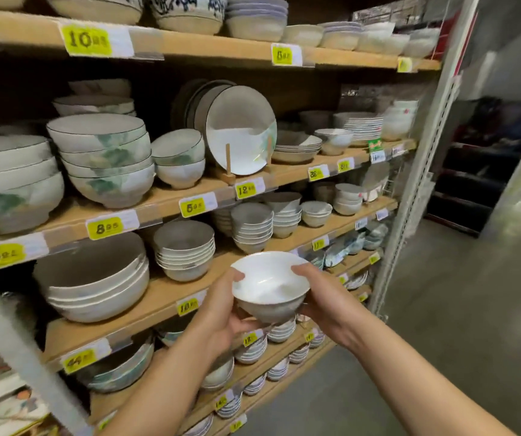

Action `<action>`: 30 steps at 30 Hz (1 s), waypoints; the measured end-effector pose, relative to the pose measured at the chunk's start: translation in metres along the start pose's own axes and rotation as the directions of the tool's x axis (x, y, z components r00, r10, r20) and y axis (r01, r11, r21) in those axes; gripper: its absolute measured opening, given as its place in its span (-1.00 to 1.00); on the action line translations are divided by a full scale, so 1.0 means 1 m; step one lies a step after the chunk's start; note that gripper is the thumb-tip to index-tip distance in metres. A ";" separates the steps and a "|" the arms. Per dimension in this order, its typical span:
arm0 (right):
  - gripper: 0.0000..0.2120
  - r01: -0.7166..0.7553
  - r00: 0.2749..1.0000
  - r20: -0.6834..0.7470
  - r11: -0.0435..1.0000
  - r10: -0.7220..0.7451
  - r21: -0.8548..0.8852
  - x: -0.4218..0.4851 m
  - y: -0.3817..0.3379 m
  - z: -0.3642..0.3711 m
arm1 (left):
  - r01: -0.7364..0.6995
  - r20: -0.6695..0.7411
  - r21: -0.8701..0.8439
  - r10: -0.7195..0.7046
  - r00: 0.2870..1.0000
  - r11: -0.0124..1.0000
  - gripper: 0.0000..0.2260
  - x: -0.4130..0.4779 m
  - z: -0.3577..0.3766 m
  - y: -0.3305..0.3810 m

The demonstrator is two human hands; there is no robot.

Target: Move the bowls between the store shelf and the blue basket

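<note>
Holding one small white bowl (267, 280) w/ both hands, in the air in front of the store shelf (165, 297), approx. level w/ the third board down. Bowl was upright, tipped a little toward the camera so the inside showed; it looked empty. It touched no board and no other crockery.

Grip: left hand (218, 316) curled round the near-left side, thumb over the rim, fingers under the foot. Right hand (328, 306) wrapped the right side, one digit on the rim, the rest behind/under the wall. Both hands were closed onto the bowl, neither spread wide. Judged reason for two hands: glazed ceramic, slick and breakable, hard floor (441, 325) below. Support under the foot takes the weight; digits on the rim stop it tipping.

Blue basket: not in view, so direction of transfer (shelf to basket or back) could not be told.

Shelf notes: like bowls sat nested in stacks, e.g. grey stack (185, 250) behind the held bowl and big bowls (95, 278) left of that. Nesting prob. saves board space and keeps them from sliding. One plate (240, 130) stood on edge in a wooden stand (228, 166), prob. for display. Yellow price tags (105, 228) ran along the board fronts.

Risk, as judged: clipping the rim on a board edge or a stack when passing close.
</note>
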State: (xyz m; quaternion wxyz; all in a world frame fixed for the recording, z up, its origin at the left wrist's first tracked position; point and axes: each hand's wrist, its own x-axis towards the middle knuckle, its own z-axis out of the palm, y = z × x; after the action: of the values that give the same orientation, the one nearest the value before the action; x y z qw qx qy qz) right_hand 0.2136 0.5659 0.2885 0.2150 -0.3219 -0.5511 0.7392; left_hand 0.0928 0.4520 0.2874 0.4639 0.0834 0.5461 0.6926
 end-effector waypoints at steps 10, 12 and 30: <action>-0.73 0.057 0.993 -0.106 0.998 -0.053 0.037 0.148 -0.040 -0.027 | -0.151 0.125 -0.022 0.153 0.980 0.988 -0.73 0.148 0.027 0.034; -0.69 0.060 0.991 -0.125 0.997 -0.054 0.043 0.176 -0.045 -0.025 | -0.264 0.175 -0.005 0.260 0.949 0.965 -0.67 0.170 0.024 0.038; -0.70 0.297 0.912 0.301 0.955 -0.279 -0.014 0.314 -0.050 -0.032 | -0.555 -0.017 0.266 0.579 0.815 0.788 -0.32 0.249 0.018 0.041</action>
State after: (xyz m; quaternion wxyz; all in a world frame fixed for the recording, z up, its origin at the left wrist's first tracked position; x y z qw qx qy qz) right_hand 0.0145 0.8138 0.2554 0.2273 -0.1294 -0.6400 0.7225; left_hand -0.0566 0.6479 0.2318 0.1931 0.2672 0.6000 0.7289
